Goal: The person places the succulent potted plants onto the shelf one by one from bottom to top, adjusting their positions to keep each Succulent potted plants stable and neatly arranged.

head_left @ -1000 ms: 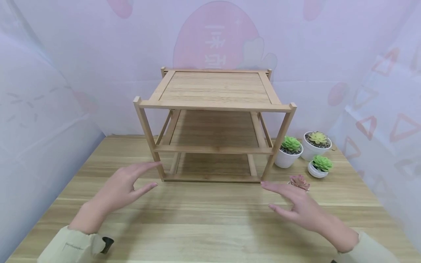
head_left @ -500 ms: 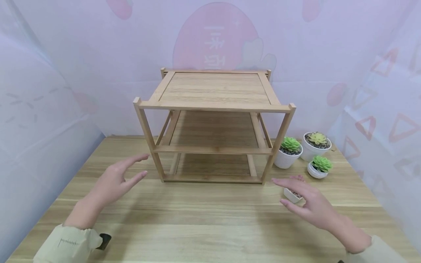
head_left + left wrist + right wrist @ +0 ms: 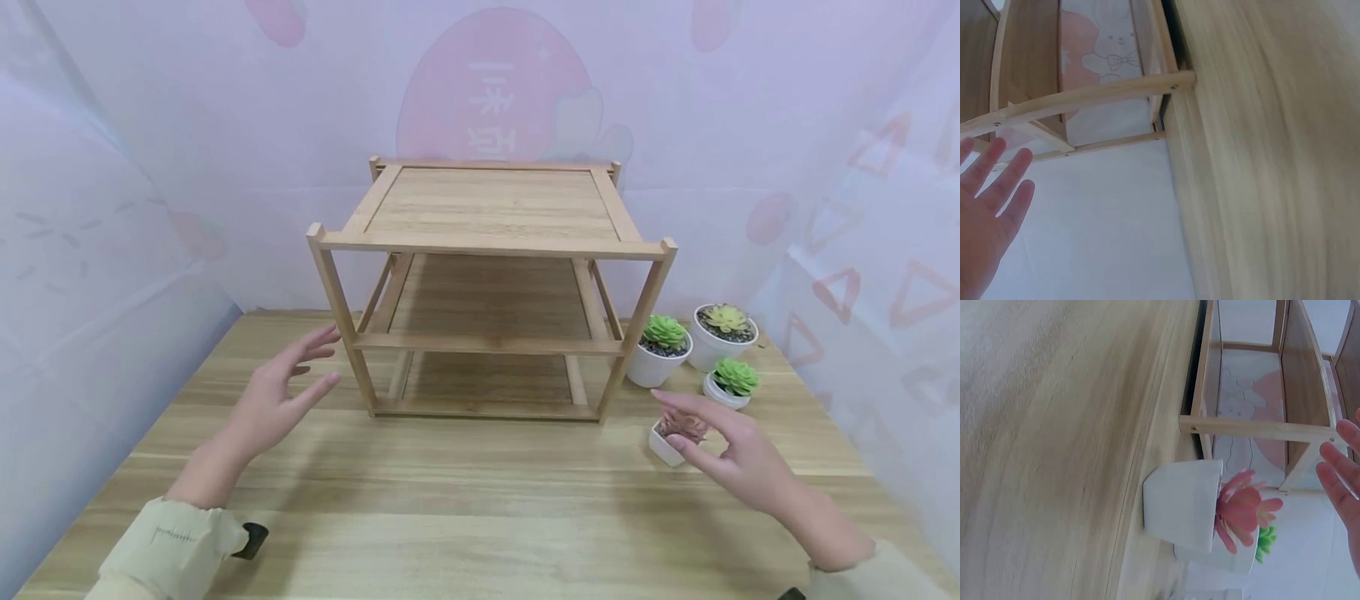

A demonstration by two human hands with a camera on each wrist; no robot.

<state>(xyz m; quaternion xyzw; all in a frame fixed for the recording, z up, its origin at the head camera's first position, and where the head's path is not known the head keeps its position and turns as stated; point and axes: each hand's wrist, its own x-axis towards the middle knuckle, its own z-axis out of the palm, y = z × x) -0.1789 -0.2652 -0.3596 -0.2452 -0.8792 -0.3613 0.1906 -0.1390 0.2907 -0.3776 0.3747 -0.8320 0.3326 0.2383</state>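
My left hand (image 3: 273, 408) is raised beside the front left leg of a three-tier wooden shelf (image 3: 495, 242), fingers extended and thumb apart, holding nothing. In the left wrist view its fingers (image 3: 1007, 184) spread in front of the shelf's side. My right hand (image 3: 742, 454) hovers at a pink succulent (image 3: 684, 427) in a white angular pot (image 3: 663, 450); thumb and forefinger overlap the plant in the head view. The right wrist view shows the pink succulent (image 3: 1244, 509) standing apart from the right fingers (image 3: 1341, 469), which are straight and grip nothing.
Behind the right hand stand a green succulent (image 3: 663, 332), a yellow-green succulent (image 3: 726, 317) and a small green succulent (image 3: 735, 377), all in white pots. Printed fabric (image 3: 225, 100) encloses the back and sides of the wooden table (image 3: 480, 517).
Both hands have moved apart, away from the shelf's front legs. The right hand has shifted rightward to the pink succulent, and the left hand leftward and slightly up. Shelf and pots stay put.
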